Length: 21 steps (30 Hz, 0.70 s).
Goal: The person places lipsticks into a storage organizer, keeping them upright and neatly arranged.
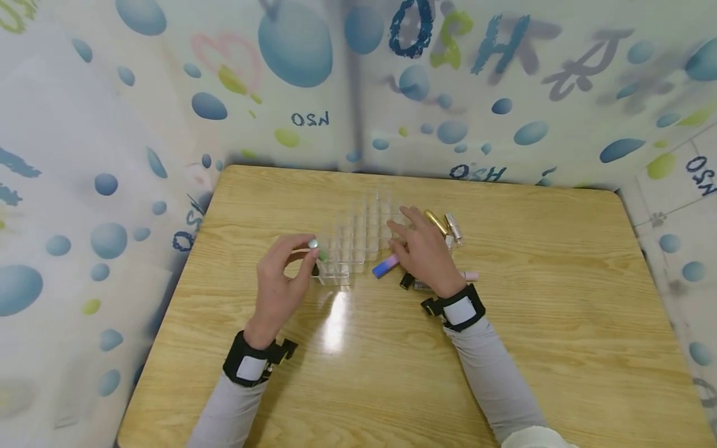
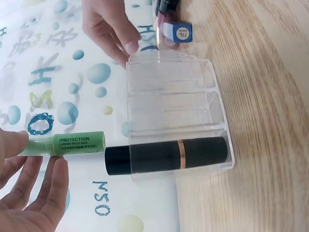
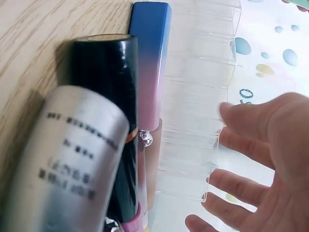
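Note:
My left hand [image 1: 280, 270] pinches a green lip balm tube [image 2: 79, 144] between thumb and fingers, over the front left corner of a clear stepped lipstick organizer [image 1: 364, 233]. In the left wrist view a black lipstick tube [image 2: 154, 155] with a gold band stands in an end compartment of the lowest row, close to the balm's lower end. My right hand [image 1: 428, 255] is at the organizer's right side, fingers spread and fingertips right at its edge. Under that hand lies a blue-to-pink lipstick tube [image 3: 149, 63].
More lipsticks lie on the wooden table right of the organizer: a gold tube [image 1: 435, 222], a silver-capped one [image 1: 454, 228], a black tube [image 3: 104, 67] and a silver printed tube [image 3: 77, 154]. A patterned wall covering [image 1: 392, 137] borders the table's back edge.

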Motion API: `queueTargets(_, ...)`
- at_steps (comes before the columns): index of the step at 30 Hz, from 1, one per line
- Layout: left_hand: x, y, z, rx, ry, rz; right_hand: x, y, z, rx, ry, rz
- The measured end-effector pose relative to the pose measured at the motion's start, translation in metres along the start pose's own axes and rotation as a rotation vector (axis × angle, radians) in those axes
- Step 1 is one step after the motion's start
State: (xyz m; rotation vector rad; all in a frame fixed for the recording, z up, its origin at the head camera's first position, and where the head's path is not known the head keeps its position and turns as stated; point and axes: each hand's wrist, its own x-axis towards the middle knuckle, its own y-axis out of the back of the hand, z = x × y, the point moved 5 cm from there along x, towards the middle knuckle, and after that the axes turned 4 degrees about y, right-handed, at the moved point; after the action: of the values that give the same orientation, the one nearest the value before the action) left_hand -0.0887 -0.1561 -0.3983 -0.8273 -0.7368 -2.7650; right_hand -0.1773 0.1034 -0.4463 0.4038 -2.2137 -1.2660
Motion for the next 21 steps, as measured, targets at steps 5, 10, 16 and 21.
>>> queueTargets(5, 0.002, 0.005, -0.005, 0.027, 0.012, 0.011, 0.001, -0.001, -0.001, 0.017, -0.030, 0.037)
queueTargets(10, 0.005, 0.009, -0.009, 0.040, 0.011, 0.030, 0.002, -0.002, 0.000, 0.021, -0.061, 0.070)
queueTargets(16, 0.006, 0.010, -0.016, 0.047, 0.020, 0.034, 0.002, -0.002, -0.001, 0.060, -0.091, 0.059)
queueTargets(21, 0.002, 0.007, -0.024, 0.044, 0.032, 0.017, 0.001, -0.005, -0.001, 0.062, -0.086, 0.056)
